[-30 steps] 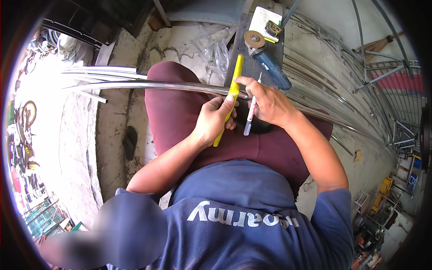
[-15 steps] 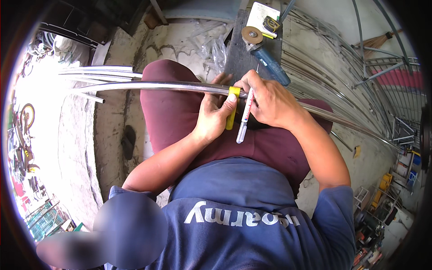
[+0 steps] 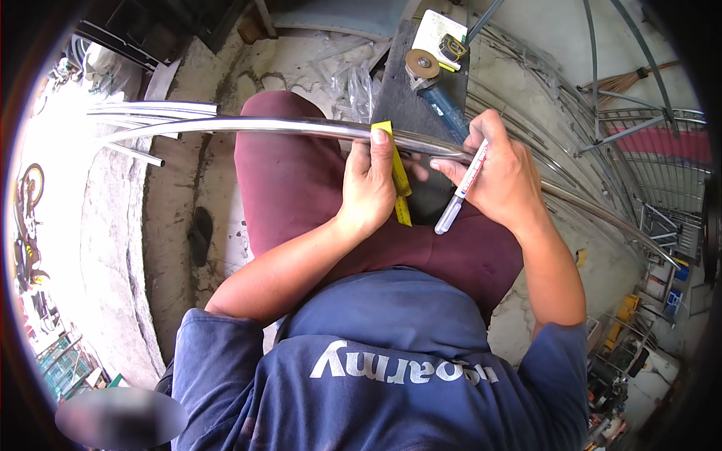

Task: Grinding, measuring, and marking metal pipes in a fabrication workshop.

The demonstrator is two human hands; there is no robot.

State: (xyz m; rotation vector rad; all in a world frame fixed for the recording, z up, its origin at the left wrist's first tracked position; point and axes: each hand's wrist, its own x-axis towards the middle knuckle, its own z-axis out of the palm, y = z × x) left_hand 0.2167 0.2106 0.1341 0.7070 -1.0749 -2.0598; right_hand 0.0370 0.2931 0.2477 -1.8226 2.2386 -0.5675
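Observation:
A long shiny metal tube (image 3: 301, 128) lies crosswise over my thighs. Wrapped against it is a yellow strip (image 3: 401, 177) that looks like a piece of measuring tape, its lower end hanging loose beside my palm. My left hand (image 3: 367, 180) presses this strip to the tube with the thumb on top; its other fingers are partly hidden behind the tube. Farther right, my right hand (image 3: 504, 169) holds a marker pen (image 3: 468, 180) with a white barrel and a clear cap-like end pointing down toward my lap. The thumb and fingers of that hand are also at the tube.
Beyond the tube, a dark board (image 3: 398, 83) bears a blue angle grinder (image 3: 444, 109) with a brown disc, a tape measure (image 3: 453, 48) and a notebook (image 3: 432, 26). More metal tubes (image 3: 158, 113) lie at left. A black sandal (image 3: 199, 237) rests on the floor. A metal rack (image 3: 647, 128) stands at right.
My right hand has moved right along the tube with the marker, away from the yellow strip. My left hand has turned more upright, and the strip now slants with its lower end hanging out.

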